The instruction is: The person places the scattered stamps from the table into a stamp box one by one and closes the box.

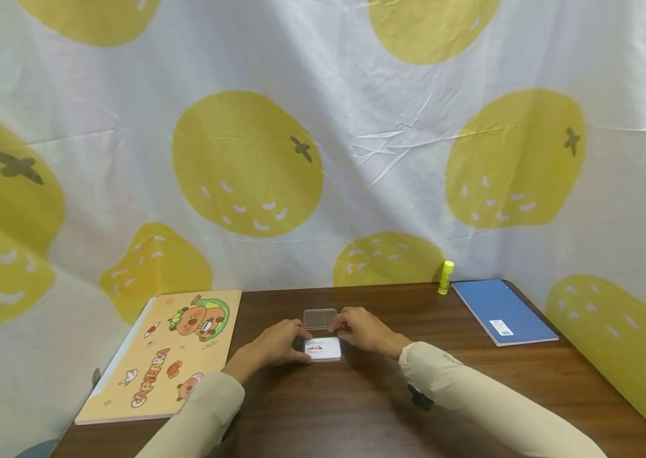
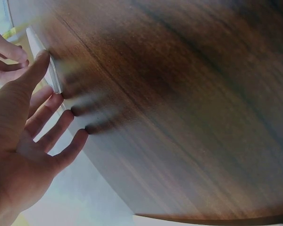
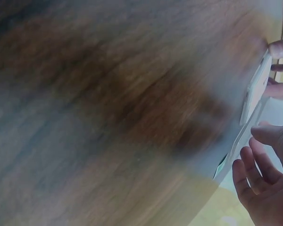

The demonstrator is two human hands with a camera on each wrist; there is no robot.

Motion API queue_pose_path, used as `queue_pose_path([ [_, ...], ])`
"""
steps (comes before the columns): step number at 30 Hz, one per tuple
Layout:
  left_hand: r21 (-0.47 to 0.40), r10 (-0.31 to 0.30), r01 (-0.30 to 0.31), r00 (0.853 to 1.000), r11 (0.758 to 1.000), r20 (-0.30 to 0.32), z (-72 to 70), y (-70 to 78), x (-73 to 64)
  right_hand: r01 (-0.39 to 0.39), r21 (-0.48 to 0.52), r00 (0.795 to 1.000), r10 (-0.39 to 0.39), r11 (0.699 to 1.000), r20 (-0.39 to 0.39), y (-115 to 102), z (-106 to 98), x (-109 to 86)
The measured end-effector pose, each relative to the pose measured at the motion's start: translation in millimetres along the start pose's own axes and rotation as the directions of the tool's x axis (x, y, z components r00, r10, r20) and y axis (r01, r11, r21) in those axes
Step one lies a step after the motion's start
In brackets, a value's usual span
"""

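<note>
A small flat clear plastic case (image 1: 323, 348) lies on the table with a stack of white cards (image 1: 329, 346) with red print inside. Its transparent lid (image 1: 320, 318) is swung back on the far side. My left hand (image 1: 277, 343) grips the case's left end, thumb at the near edge; the left wrist view shows the thumb against the case (image 2: 52, 77) and the other fingers spread. At the lid's right edge is my right hand (image 1: 365, 329), its thumb and forefinger pinching there. In the right wrist view the case (image 3: 257, 87) stands beyond my right thumb.
A yellow capybara-print board or pad (image 1: 168, 356) lies at left. At back right are a yellow glue stick (image 1: 446, 278), standing upright, and a blue notebook (image 1: 503, 312). A lemon-print curtain (image 1: 357, 159) rises behind the brown table (image 1: 323, 407).
</note>
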State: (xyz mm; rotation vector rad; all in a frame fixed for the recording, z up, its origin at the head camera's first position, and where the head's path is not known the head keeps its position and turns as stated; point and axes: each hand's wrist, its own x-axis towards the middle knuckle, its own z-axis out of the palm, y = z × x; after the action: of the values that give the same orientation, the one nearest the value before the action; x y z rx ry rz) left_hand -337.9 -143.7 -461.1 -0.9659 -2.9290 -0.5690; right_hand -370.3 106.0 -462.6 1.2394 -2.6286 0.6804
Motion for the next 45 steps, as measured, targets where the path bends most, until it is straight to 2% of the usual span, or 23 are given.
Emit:
queue_pose_path([
  [7, -0.004, -0.014, 0.014, 1.000, 1.000, 0.008, 1.6, 1.4, 2.9, -0.059, -0.010, 0.998, 0.059, 0.998, -0.019, 10, -5, -4.1],
  [14, -0.013, -0.019, 0.019, 1.000, 1.000, 0.013, 3.0, 1.5, 3.9, -0.153, -0.041, 0.987, 0.151, 0.987, -0.048, 20, -7, -5.3],
  [18, -0.009, -0.018, 0.019, 1.000, 1.000, 0.013, 3.5, 0.9, 4.0, -0.179, -0.066, 0.983, 0.176, 0.982, -0.048, 25, -8, -5.1],
  [31, -0.009, -0.017, 0.017, 1.000, 1.000, 0.007, 3.3, 1.8, 3.4, -0.149, -0.156, 0.989, 0.151, 0.976, -0.001, 30, -6, -7.7],
  [45, -0.007, -0.015, 0.015, 1.000, 1.000, 0.003, -0.3, 1.6, 1.1, -0.096, -0.104, 0.990, 0.106, 0.990, 0.094, 16, -8, -12.7],
])
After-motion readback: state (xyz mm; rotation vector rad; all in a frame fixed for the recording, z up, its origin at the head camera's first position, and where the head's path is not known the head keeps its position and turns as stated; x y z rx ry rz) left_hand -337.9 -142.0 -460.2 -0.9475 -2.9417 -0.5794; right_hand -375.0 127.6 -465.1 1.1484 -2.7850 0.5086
